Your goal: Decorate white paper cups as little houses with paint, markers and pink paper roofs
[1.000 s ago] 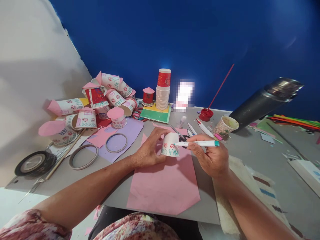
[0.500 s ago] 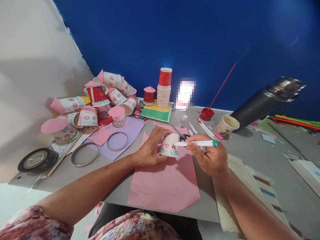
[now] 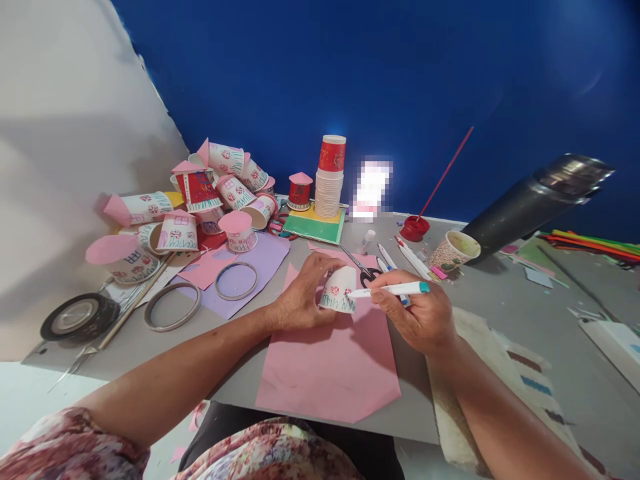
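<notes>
Head view | desk: pink paper sheet reaches its near edge | left hand curled round inverted paper cup over the sheet's far half, seemingly steadying it | right hand pinching green-ended felt-tip marker near its tip, apparently for control, at the cup's drawn-on side

1. Blue wall — deep-toned, spanning the back; faint sheen at upper right.
2. Whitish wall — at left, soft shadow across its lower part, edge uneven against the blue.
3. Surface, grey, far side along the blue wall's foot.
4. Floor, pale, at lower left.
5. Small bluish glow, low on the blue wall, near centre.
</notes>
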Demonstrator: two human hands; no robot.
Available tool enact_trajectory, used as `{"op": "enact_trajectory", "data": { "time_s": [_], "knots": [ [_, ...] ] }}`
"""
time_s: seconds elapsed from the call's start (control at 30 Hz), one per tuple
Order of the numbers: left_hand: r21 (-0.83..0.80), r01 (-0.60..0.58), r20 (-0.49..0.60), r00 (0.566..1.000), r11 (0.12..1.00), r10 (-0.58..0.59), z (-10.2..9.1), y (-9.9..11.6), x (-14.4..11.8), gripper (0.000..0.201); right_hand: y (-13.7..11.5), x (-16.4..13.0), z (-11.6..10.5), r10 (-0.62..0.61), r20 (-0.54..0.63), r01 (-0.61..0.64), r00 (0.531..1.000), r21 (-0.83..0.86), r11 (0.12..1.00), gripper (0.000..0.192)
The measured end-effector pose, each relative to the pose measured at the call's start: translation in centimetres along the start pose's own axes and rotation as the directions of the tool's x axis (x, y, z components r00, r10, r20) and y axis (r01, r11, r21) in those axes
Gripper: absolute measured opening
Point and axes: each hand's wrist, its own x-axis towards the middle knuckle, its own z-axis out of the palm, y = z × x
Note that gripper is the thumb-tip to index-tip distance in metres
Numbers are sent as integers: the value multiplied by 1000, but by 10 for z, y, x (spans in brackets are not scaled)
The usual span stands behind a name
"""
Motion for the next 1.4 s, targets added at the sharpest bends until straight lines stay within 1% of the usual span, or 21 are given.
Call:
{"op": "enact_trajectory", "data": {
  "time_s": [0.23,0.37,0.53,0.67,0.87,1.03,1.2,1.33,1.4],
  "knots": [
    [-63,37,6,999,997,-36,1,-1,-2,70,3,0,-2,-24,-57,22,998,-36,999,21],
    [-65,47,1,999,997,-47,0,-1,-2,68,5,1,-3,-68,-55,66,996,-31,997,19],
    [-64,73,15,997,995,-72,0,0,-2,70,3,2,-3,-67,-84,65,994,-24,998,18],
    [-72,61,7,998,996,-60,1,-1,-3,70,3,3,-3,-77,-55,76,996,-11,997,17],
    [-69,30,-4,1000,997,-30,0,-2,-1,67,6,1,-6,-59,-114,55,992,-37,998,16],
    [-53,9,5,1000,999,-8,-1,-1,-1,68,6,2,-6,-56,-86,55,995,-16,998,16],
    [-72,4,17,1000,997,-3,-1,-1,-1,66,6,3,-7,-46,-124,43,991,-34,999,18],
    [-64,5,15,1000,998,-5,0,-2,0,65,8,2,-5,-63,-91,61,994,-19,998,17],
    [-62,8,10,1000,998,-7,0,-2,0,67,9,2,-4,-66,-98,65,993,-16,998,16]
  ]
}}
